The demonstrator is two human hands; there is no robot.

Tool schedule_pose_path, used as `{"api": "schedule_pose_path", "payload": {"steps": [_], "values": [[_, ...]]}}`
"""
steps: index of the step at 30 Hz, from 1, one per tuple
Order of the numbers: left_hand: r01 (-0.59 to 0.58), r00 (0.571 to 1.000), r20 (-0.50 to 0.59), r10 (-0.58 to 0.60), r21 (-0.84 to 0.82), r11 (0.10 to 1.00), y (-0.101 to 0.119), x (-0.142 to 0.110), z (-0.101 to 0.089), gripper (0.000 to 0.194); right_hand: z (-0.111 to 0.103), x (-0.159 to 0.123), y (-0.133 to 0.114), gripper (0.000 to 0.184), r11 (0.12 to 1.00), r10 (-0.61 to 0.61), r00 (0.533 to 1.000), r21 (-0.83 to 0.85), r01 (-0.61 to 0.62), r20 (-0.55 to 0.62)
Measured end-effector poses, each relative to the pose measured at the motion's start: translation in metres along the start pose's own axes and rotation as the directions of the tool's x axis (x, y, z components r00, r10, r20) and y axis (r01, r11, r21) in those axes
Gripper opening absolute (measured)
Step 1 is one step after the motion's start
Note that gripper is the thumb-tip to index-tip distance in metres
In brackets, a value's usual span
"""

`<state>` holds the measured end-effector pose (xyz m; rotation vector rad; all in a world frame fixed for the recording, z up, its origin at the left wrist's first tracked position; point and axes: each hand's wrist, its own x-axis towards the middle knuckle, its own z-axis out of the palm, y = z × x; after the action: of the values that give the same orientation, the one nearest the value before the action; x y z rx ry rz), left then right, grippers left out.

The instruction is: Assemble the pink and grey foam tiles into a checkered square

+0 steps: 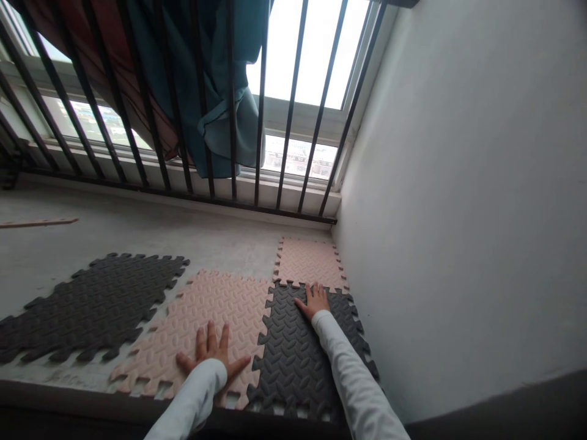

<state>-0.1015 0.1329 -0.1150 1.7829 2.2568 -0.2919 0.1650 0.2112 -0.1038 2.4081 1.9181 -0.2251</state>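
Note:
My left hand (pixel 211 356) lies flat with fingers spread on a pink foam puzzle mat (pixel 233 299). My right hand (pixel 315 300) rests, fingers outstretched, near the far edge of a dark grey foam puzzle mat (pixel 293 348) beside the wall. Its fingertips are by the seam with a smaller-looking pink mat (pixel 312 260) at the far end. The near pink mat and the dark mat under my right hand meet along their toothed edges. To the left, another dark grey mat (pixel 105 305) lies apart from the pink one, with a strip of floor between them.
A white wall (pixel 458 214) bounds the right side. Dark metal railing bars (pixel 233 122) stand at the back, with teal and reddish curtains (pixel 183 73) and windows behind. A thin brownish strip (pixel 41 223) lies on the grey floor (pixel 183 226) at left. The floor ends in a near ledge.

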Motion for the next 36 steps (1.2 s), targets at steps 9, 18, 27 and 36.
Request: {"api": "schedule_pose_path", "payload": {"steps": [9,18,27,36], "values": [[-0.013,1.000,-0.010,0.012,-0.047,0.999,-0.001,-0.001,0.000,0.091,-0.023,0.003,-0.037,0.076,0.987,-0.159,0.985,0.039,0.157,0.063],[-0.009,1.000,0.008,0.009,-0.022,1.000,0.001,-0.005,-0.007,0.091,-0.003,-0.002,-0.080,0.073,0.978,-0.198,0.979,0.075,0.194,0.055],[-0.036,0.999,0.035,0.038,-0.075,0.997,0.000,-0.007,-0.013,0.093,-0.028,0.005,-0.074,0.063,0.983,-0.183,0.969,0.037,0.179,0.166],[-0.134,0.991,0.005,0.137,-0.173,0.976,-0.017,0.000,-0.032,0.074,-0.028,-0.005,-0.011,0.086,0.988,0.068,0.950,-0.154,-0.021,0.305]]}}
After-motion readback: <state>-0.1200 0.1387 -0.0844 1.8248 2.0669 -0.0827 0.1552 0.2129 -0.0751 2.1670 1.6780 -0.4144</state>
